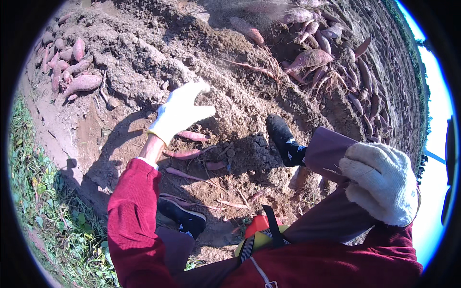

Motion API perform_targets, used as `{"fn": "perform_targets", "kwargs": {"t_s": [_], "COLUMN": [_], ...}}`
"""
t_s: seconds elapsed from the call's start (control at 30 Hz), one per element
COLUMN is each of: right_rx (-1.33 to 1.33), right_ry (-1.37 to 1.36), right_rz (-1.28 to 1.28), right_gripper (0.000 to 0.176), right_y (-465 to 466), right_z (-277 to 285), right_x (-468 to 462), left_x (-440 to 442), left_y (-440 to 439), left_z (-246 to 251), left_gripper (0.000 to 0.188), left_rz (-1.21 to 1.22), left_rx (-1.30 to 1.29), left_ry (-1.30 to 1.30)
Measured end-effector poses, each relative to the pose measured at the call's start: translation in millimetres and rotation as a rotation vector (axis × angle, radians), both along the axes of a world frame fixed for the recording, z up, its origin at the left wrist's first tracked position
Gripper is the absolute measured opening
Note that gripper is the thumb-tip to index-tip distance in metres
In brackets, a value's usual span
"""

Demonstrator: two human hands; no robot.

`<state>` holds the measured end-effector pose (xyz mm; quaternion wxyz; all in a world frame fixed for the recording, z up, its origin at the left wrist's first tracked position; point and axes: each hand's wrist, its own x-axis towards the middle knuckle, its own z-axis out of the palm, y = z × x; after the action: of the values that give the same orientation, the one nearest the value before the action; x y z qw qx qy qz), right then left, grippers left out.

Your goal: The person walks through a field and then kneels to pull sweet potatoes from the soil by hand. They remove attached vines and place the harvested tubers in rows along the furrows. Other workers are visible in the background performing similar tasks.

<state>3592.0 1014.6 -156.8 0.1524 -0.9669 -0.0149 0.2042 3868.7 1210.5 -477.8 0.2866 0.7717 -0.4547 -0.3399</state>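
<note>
My left hand (183, 109), in a white knitted glove, hangs over the soil with thumb and fingers apart and nothing held in it. Just below it a reddish sweet potato (193, 135) lies on the ground, and a second, thin-tailed sweet potato (185, 154) is near my wrist. My right hand (381, 181), in a dusty off-white glove, is raised by my right knee with its fingers bent; its palm side is hidden. At the top, a sweet potato with roots (255, 36) looks blurred amid dust, beside a large sweet potato (310, 59) on the heap.
Harvested sweet potatoes (365, 73) run along the right, with another pile (83, 82) at the upper left. Green vines (65, 223) border the lower left. My dark shoes (282, 138) stand on loose soil, and an orange and yellow object (261, 230) with a strap is between my legs.
</note>
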Motion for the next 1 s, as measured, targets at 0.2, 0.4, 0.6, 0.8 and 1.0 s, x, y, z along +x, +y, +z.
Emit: {"fn": "perform_targets", "kwargs": {"t_s": [0.2,0.4,0.6,0.8,1.0], "right_rx": [0.031,0.022,0.009,0.012,-0.022], "right_ry": [0.023,0.025,0.002,-0.029,-0.206], "right_rz": [0.012,0.01,0.04,0.092,0.126], "right_gripper": [0.055,0.057,0.054,0.041,0.014], "right_y": [-3,-3,-5,-8,-1], "right_z": [-4,-1,7,5,-9], "right_x": [-16,-30,-51,-69,-83], "left_x": [-102,-110,-108,-156,-149], "left_y": [112,125,187,155,-66], "left_z": [-103,-136,-119,-158,-69], "left_gripper": [0.075,0.057,0.067,0.075,0.035], "left_rz": [-0.136,0.074,1.019,1.3,0.968], "left_rx": [0.241,0.431,0.339,-0.109,-0.342], "left_ry": [-0.543,-0.446,0.301,1.12,1.223]}}
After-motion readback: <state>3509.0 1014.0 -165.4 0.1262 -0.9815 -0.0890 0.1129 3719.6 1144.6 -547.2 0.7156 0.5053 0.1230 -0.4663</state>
